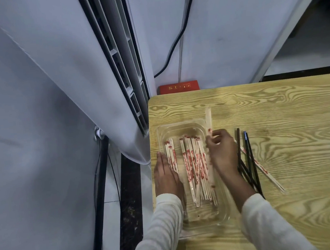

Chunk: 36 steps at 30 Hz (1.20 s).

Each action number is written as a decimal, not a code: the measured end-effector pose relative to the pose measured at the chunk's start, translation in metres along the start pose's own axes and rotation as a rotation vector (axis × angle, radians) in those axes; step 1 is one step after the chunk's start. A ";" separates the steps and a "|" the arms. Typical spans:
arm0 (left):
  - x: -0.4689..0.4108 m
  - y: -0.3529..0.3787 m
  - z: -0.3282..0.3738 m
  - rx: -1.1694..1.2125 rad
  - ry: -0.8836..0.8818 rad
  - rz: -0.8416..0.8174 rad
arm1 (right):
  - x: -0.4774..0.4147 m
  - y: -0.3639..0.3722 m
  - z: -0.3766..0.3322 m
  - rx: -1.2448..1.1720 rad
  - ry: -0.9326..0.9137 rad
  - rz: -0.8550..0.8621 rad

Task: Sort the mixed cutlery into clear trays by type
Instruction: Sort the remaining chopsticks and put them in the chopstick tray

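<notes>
A clear plastic tray lies at the table's left edge with several paper-wrapped chopstick pairs inside it. My left hand lies flat, fingers straight, along the tray's left rim. My right hand hovers over the tray's right side and pinches one wrapped chopstick pair, which points away from me past the tray's far rim. To the right of that hand, several black chopsticks and one more wrapped pair lie loose on the wood.
The wooden table extends to the right. A red flat device sits behind the table's far edge by the wall. A white standing air conditioner and dark cables are to the left and behind.
</notes>
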<state>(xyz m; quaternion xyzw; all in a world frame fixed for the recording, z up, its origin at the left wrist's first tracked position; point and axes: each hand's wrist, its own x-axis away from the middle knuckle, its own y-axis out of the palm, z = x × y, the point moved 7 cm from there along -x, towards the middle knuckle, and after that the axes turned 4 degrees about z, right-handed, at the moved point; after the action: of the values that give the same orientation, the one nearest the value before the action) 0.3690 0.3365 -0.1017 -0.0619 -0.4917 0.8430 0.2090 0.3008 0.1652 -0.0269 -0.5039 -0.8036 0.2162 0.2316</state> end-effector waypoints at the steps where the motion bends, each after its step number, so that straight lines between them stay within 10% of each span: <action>1: 0.000 0.000 -0.001 0.005 -0.009 0.007 | -0.008 -0.017 0.005 0.012 -0.005 0.062; 11: 0.002 -0.002 0.001 0.037 -0.015 0.028 | -0.024 -0.062 0.127 0.536 0.102 0.119; 21: 0.002 0.000 -0.001 -0.045 -0.019 0.044 | -0.014 -0.056 0.062 0.493 -0.086 0.285; 25: 0.001 -0.002 0.002 -0.001 -0.018 0.035 | 0.015 0.007 -0.014 0.178 -0.309 -0.021; 29: 0.003 -0.004 0.006 -0.007 0.012 -0.008 | 0.022 0.095 -0.009 0.245 -0.157 -0.329; 36: -0.002 0.002 0.003 -0.122 0.047 -0.099 | 0.009 0.122 0.017 0.414 -0.043 -0.346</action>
<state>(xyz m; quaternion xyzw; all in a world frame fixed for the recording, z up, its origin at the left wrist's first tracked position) 0.3693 0.3322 -0.1025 -0.0697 -0.5396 0.7985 0.2576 0.3740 0.2200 -0.1101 -0.2963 -0.8210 0.3439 0.3462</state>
